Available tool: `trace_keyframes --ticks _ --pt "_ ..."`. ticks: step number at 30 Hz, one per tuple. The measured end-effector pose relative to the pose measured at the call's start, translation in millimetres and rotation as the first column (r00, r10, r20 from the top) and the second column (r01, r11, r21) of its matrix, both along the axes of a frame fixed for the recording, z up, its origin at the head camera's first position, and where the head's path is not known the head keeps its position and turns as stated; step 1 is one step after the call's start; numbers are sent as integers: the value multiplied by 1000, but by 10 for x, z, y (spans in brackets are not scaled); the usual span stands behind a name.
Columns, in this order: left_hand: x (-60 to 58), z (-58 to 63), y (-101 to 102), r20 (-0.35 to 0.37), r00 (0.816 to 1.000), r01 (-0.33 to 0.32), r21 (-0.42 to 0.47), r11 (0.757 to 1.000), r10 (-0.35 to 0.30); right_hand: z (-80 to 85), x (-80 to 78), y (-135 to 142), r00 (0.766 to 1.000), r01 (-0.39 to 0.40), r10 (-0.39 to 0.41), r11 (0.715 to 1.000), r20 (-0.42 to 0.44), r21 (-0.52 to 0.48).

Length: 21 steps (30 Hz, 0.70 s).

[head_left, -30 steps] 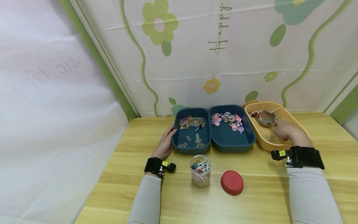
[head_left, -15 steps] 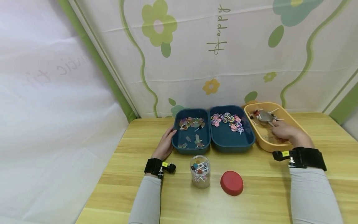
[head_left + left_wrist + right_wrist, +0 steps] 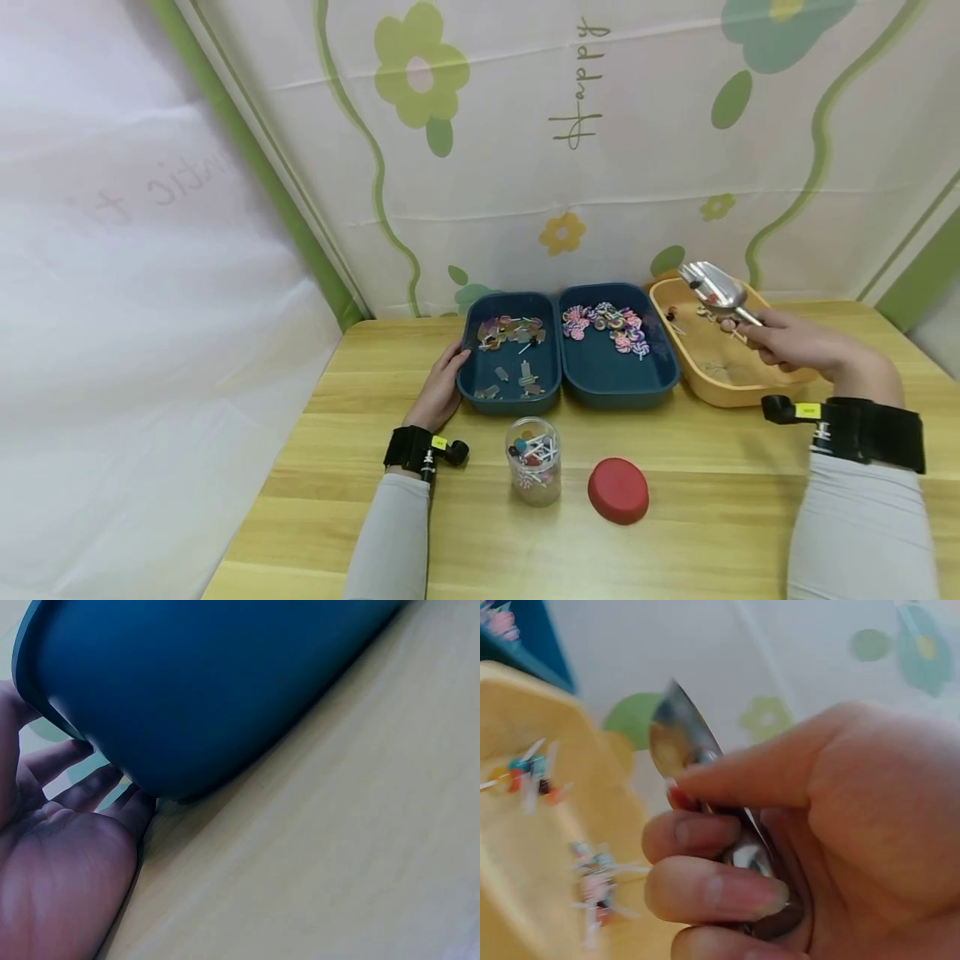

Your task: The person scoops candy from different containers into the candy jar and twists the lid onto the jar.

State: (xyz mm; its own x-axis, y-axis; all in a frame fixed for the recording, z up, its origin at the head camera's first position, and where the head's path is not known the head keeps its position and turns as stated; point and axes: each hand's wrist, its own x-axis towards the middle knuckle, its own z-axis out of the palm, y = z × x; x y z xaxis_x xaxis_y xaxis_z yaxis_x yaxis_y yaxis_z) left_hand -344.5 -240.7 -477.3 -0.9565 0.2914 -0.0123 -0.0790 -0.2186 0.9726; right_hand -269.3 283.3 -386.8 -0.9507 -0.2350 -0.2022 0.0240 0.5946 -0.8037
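My right hand point(image 3: 795, 337) grips the handle of a small metal scoop point(image 3: 716, 287), raised over the far part of a yellow bin point(image 3: 750, 396). A dark and a red piece show in the scoop's bowl. In the right wrist view, the thumb lies along the scoop point(image 3: 682, 724) and the fingers curl round its handle. Miniature lollipops point(image 3: 532, 776) lie in the yellow bin below. My left hand point(image 3: 438, 387) holds the near left side of the left blue bin point(image 3: 510, 407), thumb at the rim; in the left wrist view its fingers point(image 3: 86, 787) reach behind the wall.
The left blue bin contains small popsicle-shaped pieces point(image 3: 510, 332). Swirl lollipops point(image 3: 607, 325) lie in the middle blue bin point(image 3: 618, 400). A clear jar point(image 3: 534, 467) with mixed lollipops stands in front, beside a red lid point(image 3: 618, 492). A patterned curtain point(image 3: 495, 167) hangs behind the table.
My right hand has lifted the scoop up from inside the yellow bin, moving a little right with pieces in the bowl. The left hand keeps its place on the blue bin.
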Motion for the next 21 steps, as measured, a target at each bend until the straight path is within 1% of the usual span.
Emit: trace_keyframes --ticks 5,9,12,14,17,18,20,21 --pt "19 9 -10 2 1000 8 11 1000 -8 216 180 9 994 9 -7 1000 -108 17" --pt "30 12 -20 2 1000 10 5 1000 -10 398 332 -29 980 -7 29 994 -198 109" --pt "26 12 -20 -3 1000 8 4 1000 -8 529 451 -95 962 -19 68 983 -265 184" --pt "21 13 -15 -7 1000 7 4 1000 -7 601 526 -155 946 -22 90 976 -313 215" --pt "0 4 -12 -7 1000 8 9 1000 -8 691 630 -252 914 -46 136 971 -383 234" --pt "-6 1 -12 -5 1000 6 8 1000 -6 720 661 -292 906 -59 152 970 -395 237" --pt "-18 -6 -14 -3 1000 8 12 1000 -7 764 706 -368 876 -102 200 966 -438 238" --pt "-22 -10 -16 -3 1000 9 12 1000 -9 788 729 -413 868 -111 216 962 -447 248"
